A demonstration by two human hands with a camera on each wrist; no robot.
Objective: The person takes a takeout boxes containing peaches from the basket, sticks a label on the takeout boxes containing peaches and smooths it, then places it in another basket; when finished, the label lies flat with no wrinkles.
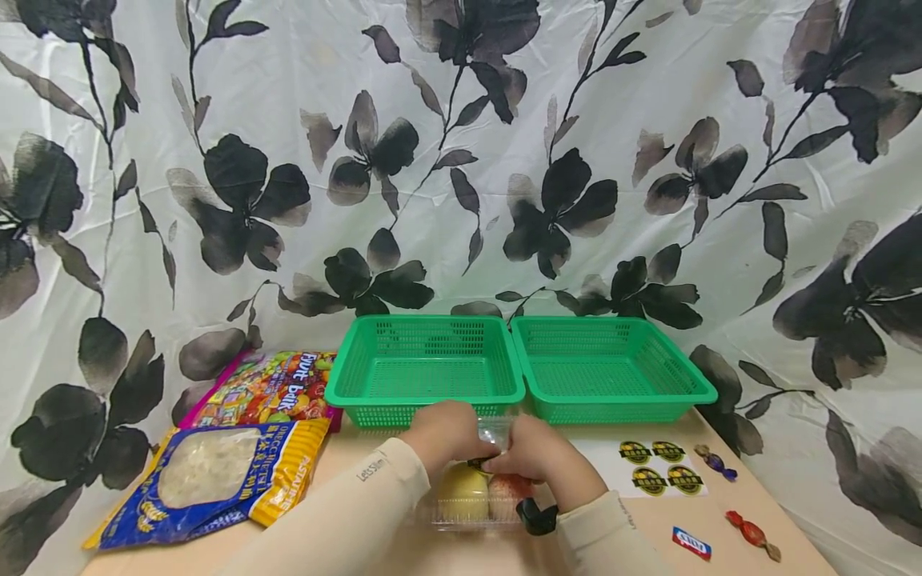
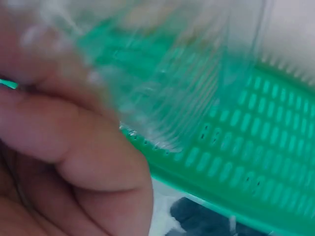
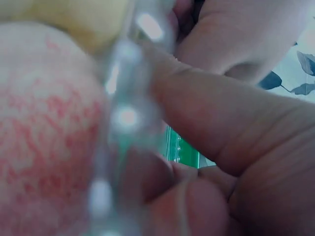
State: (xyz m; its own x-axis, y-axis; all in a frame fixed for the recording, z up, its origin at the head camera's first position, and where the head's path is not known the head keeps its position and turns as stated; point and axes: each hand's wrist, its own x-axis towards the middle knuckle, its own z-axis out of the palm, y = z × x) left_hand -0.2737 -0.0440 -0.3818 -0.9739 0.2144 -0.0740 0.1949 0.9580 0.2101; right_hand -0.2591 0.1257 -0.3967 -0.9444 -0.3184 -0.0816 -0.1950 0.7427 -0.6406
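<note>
A clear plastic fruit box (image 1: 475, 524) is at the table's front, with a yellow fruit (image 1: 463, 492) and a red-streaked fruit (image 1: 510, 492) inside. My left hand (image 1: 445, 436) grips its far rim; in the left wrist view the fingers curl beside a blurred, ribbed plastic panel (image 2: 167, 108). Close by, my right hand (image 1: 543, 460) pinches the same rim, thumb pointing left. The right wrist view shows the beaded plastic edge (image 3: 123, 118) between thumb and fingers. More clear plastic rises between the hands; whether the lid is fastened cannot be told.
Two green baskets (image 1: 425, 402) (image 1: 619, 400) stand side by side behind the hands. At left lie a blue-yellow pasta bag (image 1: 209, 480) and a candy bag (image 1: 266, 388). At right are a sticker sheet (image 1: 659, 468), wrapped candies (image 1: 752, 534) (image 1: 716, 462) and a small blue-red packet (image 1: 691, 542).
</note>
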